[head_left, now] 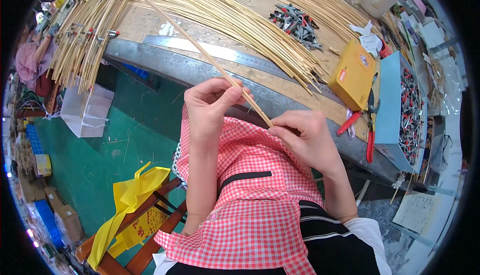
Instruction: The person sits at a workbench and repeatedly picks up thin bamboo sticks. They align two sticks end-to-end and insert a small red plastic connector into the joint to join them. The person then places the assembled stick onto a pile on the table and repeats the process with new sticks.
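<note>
A long, thin bamboo strip (197, 46) runs from the far left of the table down toward me, held above my lap. My left hand (212, 102) pinches it between thumb and fingers partway along. At its near end, my right hand (305, 135) closes thumb and fingertips on the tip. Just beyond my hands, a steel ruler (215, 51) lies along the table edge, partly covered by a bundle of bamboo strips (240, 30). A heap of small black spring clamps with red tips (295, 25) sits past that bundle.
On the right stand a yellow box (354, 72), red-handled pliers (370, 125) and a light blue box (392, 110) full of clamps. More clamped strips (90, 37) overhang the table at left, above a white bin (87, 110). A wooden chair (145, 255) with yellow bags is at lower left.
</note>
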Action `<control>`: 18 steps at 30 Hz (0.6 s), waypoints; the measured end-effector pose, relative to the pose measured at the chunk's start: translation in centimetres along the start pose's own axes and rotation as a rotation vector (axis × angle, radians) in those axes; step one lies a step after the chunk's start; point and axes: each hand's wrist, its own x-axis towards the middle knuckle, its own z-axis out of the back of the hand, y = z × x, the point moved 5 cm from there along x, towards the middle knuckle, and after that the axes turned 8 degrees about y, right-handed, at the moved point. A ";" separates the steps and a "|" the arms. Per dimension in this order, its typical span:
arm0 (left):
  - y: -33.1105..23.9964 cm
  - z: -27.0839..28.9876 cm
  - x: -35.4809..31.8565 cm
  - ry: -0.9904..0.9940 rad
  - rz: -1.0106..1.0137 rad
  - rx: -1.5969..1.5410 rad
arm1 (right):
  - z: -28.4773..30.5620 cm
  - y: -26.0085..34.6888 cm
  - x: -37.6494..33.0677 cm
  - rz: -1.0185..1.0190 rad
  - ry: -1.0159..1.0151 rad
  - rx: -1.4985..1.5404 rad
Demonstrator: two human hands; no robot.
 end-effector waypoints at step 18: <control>-8.0 -8.8 2.7 0.355 -0.370 0.456 | 8.4 8.8 3.2 0.429 -0.490 0.272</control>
